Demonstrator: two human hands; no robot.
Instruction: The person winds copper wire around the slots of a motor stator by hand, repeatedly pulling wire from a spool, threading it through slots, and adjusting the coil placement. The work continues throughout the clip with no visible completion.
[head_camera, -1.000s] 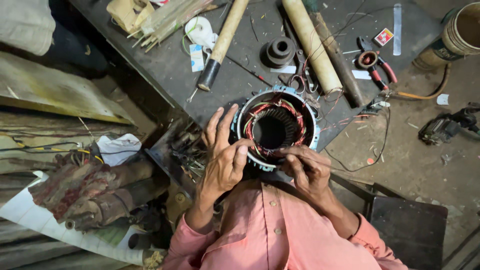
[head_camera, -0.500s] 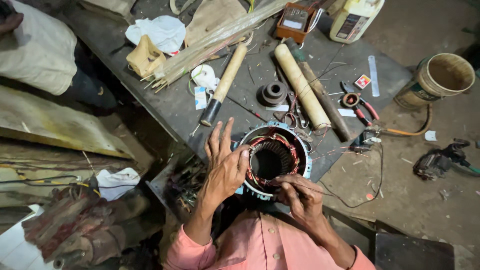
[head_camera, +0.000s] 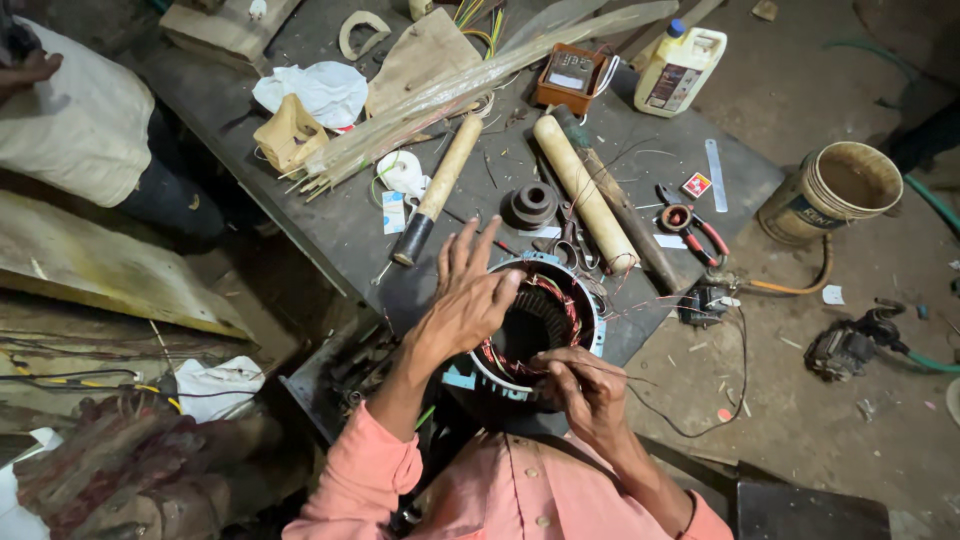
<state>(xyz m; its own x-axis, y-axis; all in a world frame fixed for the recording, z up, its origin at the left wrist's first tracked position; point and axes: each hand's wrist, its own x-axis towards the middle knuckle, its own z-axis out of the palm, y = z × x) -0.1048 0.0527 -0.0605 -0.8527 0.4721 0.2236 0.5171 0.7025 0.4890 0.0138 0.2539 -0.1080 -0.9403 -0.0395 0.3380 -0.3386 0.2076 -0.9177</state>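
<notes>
A round motor stator with copper-red windings stands on end at the near edge of a dark workbench. My left hand rests flat on its left rim, fingers spread. At the stator's lower right edge my right hand pinches a thin wire. Salmon-pink sleeves cover both arms.
On the bench lie a wooden-handled tool, a long cardboard tube, a dark pulley, red-handled pliers, a white bottle and several rags. A bucket stands on the floor at right. Another person's legs are at far left.
The view has tilted up, so more of the bench's far side shows. My left hand has shifted onto the stator's rim; my right hand stays at the windings' lower edge.
</notes>
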